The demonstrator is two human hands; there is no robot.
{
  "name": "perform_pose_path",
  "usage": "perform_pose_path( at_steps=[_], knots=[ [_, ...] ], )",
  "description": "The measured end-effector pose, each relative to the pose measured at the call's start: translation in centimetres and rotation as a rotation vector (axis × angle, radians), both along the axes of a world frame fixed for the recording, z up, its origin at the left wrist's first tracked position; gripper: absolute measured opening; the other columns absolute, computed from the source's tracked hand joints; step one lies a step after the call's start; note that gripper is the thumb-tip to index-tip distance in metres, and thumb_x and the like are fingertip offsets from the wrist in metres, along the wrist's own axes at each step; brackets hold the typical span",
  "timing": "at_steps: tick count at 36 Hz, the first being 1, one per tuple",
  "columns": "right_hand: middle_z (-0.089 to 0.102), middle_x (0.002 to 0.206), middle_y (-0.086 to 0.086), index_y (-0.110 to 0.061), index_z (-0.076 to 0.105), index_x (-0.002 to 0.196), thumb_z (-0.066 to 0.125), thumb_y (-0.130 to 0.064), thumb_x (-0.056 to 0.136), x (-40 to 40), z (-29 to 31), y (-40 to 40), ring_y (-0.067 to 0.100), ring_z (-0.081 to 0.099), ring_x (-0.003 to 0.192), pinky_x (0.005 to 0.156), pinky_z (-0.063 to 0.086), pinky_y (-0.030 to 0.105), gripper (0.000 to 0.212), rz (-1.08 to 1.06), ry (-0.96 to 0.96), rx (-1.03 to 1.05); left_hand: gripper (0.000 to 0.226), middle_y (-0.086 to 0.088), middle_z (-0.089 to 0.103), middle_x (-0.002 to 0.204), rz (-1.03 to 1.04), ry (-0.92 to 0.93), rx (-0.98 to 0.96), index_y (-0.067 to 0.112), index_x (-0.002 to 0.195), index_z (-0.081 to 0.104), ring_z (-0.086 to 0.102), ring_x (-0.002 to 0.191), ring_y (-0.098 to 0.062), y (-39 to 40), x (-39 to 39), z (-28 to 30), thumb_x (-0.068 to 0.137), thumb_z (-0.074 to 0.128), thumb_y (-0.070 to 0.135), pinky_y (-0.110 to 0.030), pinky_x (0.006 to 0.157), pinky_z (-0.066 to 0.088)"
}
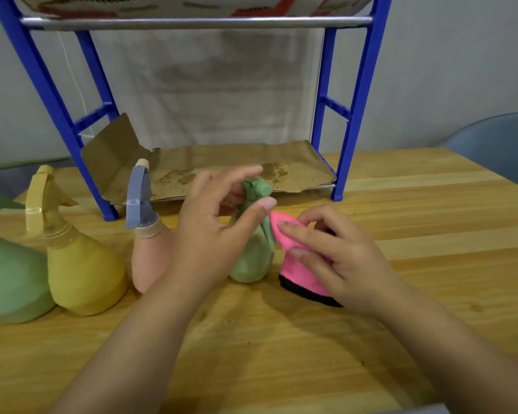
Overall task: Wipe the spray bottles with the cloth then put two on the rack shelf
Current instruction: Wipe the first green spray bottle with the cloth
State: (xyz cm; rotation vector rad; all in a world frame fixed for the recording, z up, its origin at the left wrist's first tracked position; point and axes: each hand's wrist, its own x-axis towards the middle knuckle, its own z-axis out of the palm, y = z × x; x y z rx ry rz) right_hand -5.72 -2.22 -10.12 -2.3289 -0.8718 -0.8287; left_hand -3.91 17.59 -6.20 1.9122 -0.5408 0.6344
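Small green spray bottle (251, 258) stands upright on the wooden table (281, 354), in front of the blue rack (356, 115), between both hands. Left hand (213, 234) is at the bottle's head: thumb on the near side of the nozzle, fingers behind it, likely steadying it so it doesn't tip under the wipe. View is soft there, so I can't tell if it's a firm pinch or a loose brace; I read it as a light pinch on the nozzle. Right hand (335, 258) grips the pink cloth (299, 270), fingers curled over it, bunched into a wedge whose tip presses against the bottle's neck and trigger. That reaches the narrow part under the sprayer. Cloth's black-edged hem hangs down to the table. Three more bottles wait at left, well apart from the rack's lower shelf: the peach bottle with a grey-blue sprayer (144, 234) just behind the left wrist, the yellow bottle (81, 270), and the larger green bottle (9, 279) at the frame edge. The lower shelf is lined with brown cardboard (222, 171) and holds no bottle yet. Judgement: wiping stage, shelving not started.
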Motion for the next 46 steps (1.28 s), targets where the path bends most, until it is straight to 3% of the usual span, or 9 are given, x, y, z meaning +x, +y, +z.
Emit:
perform_pose_path(
  at_steps=[5,15,19,26,29,33,39,42,46],
  knots=[
    [0.058,0.106,0.007,-0.018,0.06,0.129,0.052,-0.03,0.095,-0.1,0.0,-0.6,0.024,0.054,0.079,0.065,0.048,0.044,0.036,-0.028,-0.035,-0.032,0.032,0.008,0.05,0.093,0.006,0.022,0.023,0.038,0.104,0.067,0.055,0.086,-0.007,-0.1,0.1,1.2,0.073,0.066,0.046,-0.016,0.078,0.047],
    [0.057,0.108,0.007,-0.013,0.06,0.128,0.053,-0.027,0.093,-0.5,0.6,-1.9,0.027,0.058,0.085,0.067,0.051,0.046,0.039,-0.101,-0.026,0.082,0.027,0.01,0.06,0.102,-0.01,0.006,-0.063,0.029,0.112,0.064,0.06,0.097,-0.004,1.0,0.2,0.6,0.086,0.063,0.021,-0.019,0.085,0.05],
    [0.055,0.107,0.005,-0.011,0.061,0.127,0.054,-0.026,0.092,-0.4,0.6,-1.9,0.024,0.055,0.08,0.066,0.05,0.045,0.038,-0.123,-0.037,0.114,0.028,0.014,0.064,0.103,0.003,0.001,-0.094,0.032,0.111,0.063,0.061,0.101,-0.005,1.2,0.1,0.6,0.086,0.062,0.02,-0.035,0.091,0.052],
    [0.055,0.104,0.008,-0.013,0.059,0.128,0.059,-0.022,0.089,0.3,1.1,-0.4,0.022,0.054,0.083,0.069,0.049,0.043,0.04,-0.135,-0.09,0.212,0.025,0.006,0.07,0.105,-0.1,0.064,-0.183,0.038,0.104,0.069,0.065,0.103,-0.016,0.9,0.1,0.4,0.081,0.065,0.031,-0.046,0.089,0.053],
    [0.055,0.102,0.007,-0.009,0.059,0.128,0.059,-0.02,0.089,0.4,1.3,1.3,0.022,0.055,0.09,0.072,0.05,0.041,0.04,-0.154,-0.126,0.258,0.027,0.01,0.072,0.103,-0.132,0.112,-0.222,0.044,0.098,0.07,0.066,0.101,-0.012,0.7,0.0,0.6,0.081,0.066,0.024,-0.044,0.089,0.053],
    [0.059,0.097,0.015,-0.004,0.059,0.129,0.058,-0.017,0.091,0.4,1.5,3.7,0.027,0.054,0.08,0.061,0.048,0.044,0.04,-0.147,-0.2,0.218,0.028,0.014,0.074,0.094,-0.185,0.144,-0.267,0.036,0.095,0.071,0.069,0.092,-0.01,0.7,-0.3,0.9,0.081,0.065,0.012,-0.033,0.082,0.057],
    [0.055,0.104,0.01,-0.021,0.049,0.134,0.061,-0.02,0.088,0.2,1.0,4.7,0.021,0.046,0.084,0.066,0.032,0.03,0.047,-0.187,-0.295,-0.093,0.026,0.011,0.075,0.088,-0.229,0.189,-0.317,0.022,0.097,0.069,0.071,0.085,-0.01,1.5,-0.5,1.1,0.083,0.061,0.002,-0.022,0.074,0.056],
    [0.063,0.095,0.007,-0.02,0.066,0.121,0.054,-0.031,0.094,0.3,1.3,4.0,0.019,0.052,0.08,0.064,0.04,0.032,0.031,-0.267,-0.218,0.05,0.027,0.013,0.074,0.091,-0.217,0.16,-0.277,0.027,0.096,0.07,0.071,0.087,-0.011,1.6,-0.4,1.1,0.082,0.062,0.005,-0.024,0.076,0.057],
    [0.061,0.093,0.01,-0.006,0.065,0.123,0.044,-0.032,0.1,0.3,1.0,4.2,0.016,0.047,0.073,0.061,0.034,0.029,0.04,-0.299,-0.164,0.039,0.027,0.016,0.074,0.09,-0.202,0.149,-0.26,0.028,0.096,0.07,0.071,0.086,-0.009,1.5,-0.2,1.1,0.082,0.063,0.005,-0.022,0.074,0.056]
  ],
)
